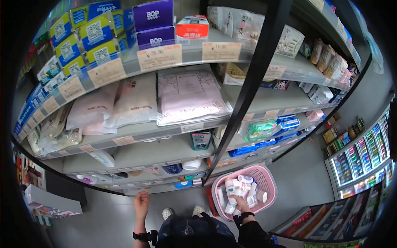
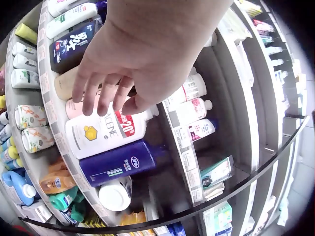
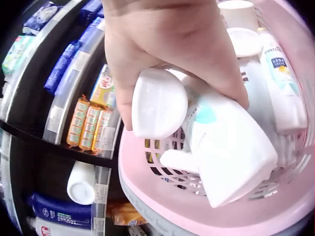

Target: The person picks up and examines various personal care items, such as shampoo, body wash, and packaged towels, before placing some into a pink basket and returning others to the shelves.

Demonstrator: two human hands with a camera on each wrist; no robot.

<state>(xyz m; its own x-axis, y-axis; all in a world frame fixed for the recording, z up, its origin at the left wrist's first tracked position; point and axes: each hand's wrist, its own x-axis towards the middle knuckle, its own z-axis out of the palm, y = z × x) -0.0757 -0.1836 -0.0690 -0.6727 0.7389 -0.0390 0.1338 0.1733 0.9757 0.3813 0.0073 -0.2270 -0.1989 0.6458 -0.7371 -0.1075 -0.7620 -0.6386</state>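
My right hand is over a pink basket on the floor, close to the bottles in it. In the right wrist view, that hand grips a white bottle with a small teal mark, its fingertips partly hidden. A wide white cap shows under the palm. My left hand hangs before the lower shelves, fingers loosely bent and holding nothing. In the left wrist view it overlaps a large white bottle with a red label; a dark blue bottle lies beside that one.
More white bottles and a white tub lie in the basket. Shelves ahead carry pink packs, purple boxes and a dark pouch. A black post slants down just left of the basket.
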